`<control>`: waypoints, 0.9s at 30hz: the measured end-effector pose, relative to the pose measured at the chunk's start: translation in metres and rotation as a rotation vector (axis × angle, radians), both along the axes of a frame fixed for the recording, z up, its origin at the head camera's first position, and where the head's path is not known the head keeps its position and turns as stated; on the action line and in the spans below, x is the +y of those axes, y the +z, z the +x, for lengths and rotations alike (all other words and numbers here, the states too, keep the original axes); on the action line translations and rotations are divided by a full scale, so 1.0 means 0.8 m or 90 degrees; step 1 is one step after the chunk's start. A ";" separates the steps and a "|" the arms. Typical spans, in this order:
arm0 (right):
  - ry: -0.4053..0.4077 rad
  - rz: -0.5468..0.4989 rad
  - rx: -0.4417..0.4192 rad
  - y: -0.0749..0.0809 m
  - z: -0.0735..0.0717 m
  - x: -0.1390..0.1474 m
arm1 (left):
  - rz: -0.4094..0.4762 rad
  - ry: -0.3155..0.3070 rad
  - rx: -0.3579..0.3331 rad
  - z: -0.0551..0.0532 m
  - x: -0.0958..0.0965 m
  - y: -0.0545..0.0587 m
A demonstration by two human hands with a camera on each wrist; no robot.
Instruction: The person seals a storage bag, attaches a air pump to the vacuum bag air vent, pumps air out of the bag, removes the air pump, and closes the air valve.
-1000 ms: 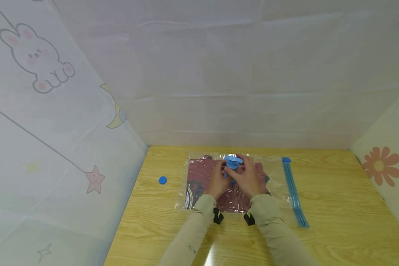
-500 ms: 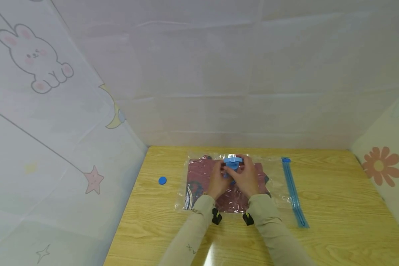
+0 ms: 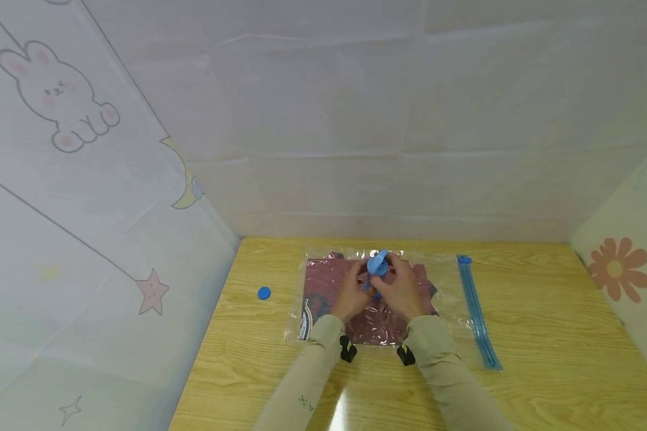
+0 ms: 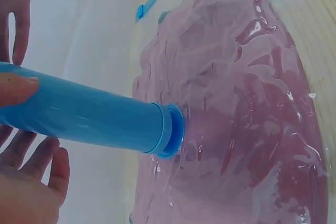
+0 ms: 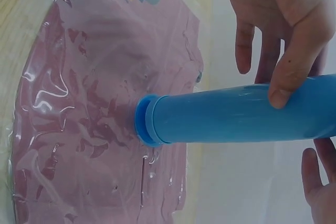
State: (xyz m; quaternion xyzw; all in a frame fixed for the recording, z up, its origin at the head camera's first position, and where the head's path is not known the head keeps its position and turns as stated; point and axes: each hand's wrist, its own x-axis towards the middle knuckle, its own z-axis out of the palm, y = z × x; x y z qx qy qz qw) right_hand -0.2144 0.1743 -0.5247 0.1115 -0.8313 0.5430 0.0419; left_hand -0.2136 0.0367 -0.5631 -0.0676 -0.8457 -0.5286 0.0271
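Note:
A blue hand pump (image 3: 378,266) with a lighter blue handle on top stands on a clear vacuum storage bag (image 3: 447,269). Dark pink folded fabric (image 3: 329,275) fills much of the bag. My left hand (image 3: 350,296) holds the pump barrel from the left, fingers round it. From the other side my right hand (image 3: 404,293) grips the same barrel. In the left wrist view, a thumb (image 4: 16,88) lies along the barrel (image 4: 100,111). The pump's lower end meets a blue valve ring (image 5: 142,120) on the bag, with part of the ring showing beside it.
A round blue cap (image 3: 264,293) lies on the wooden table (image 3: 237,359) left of the bag. At the bag's right end runs a blue zip strip (image 3: 477,317) with a slider (image 3: 465,259). White printed sheets (image 3: 323,120) rise behind and at both sides.
The pump's handle has turned from crosswise to a slant, its far end now pointing to the back right. Both hands stay round the pump, shifting slightly; bag and cap have not moved.

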 end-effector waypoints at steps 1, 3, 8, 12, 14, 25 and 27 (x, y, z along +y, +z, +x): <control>0.000 0.002 0.004 -0.001 0.000 0.000 | -0.002 0.000 0.000 0.000 0.000 0.000; 0.001 0.004 0.011 -0.002 0.000 0.000 | 0.000 0.002 -0.002 0.000 0.000 0.000; 0.004 -0.003 0.024 -0.005 0.002 0.001 | 0.008 0.016 -0.005 0.002 0.002 0.001; -0.006 -0.025 0.036 -0.007 0.003 -0.002 | 0.011 0.042 -0.007 0.003 0.004 -0.001; -0.013 -0.036 0.050 -0.009 0.003 -0.004 | 0.006 0.058 -0.002 0.003 0.005 -0.001; -0.039 -0.040 0.036 -0.011 0.001 -0.009 | -0.019 0.090 0.017 0.005 0.007 -0.003; -0.034 -0.041 0.029 -0.010 0.001 -0.007 | -0.008 0.082 0.017 0.004 0.006 -0.004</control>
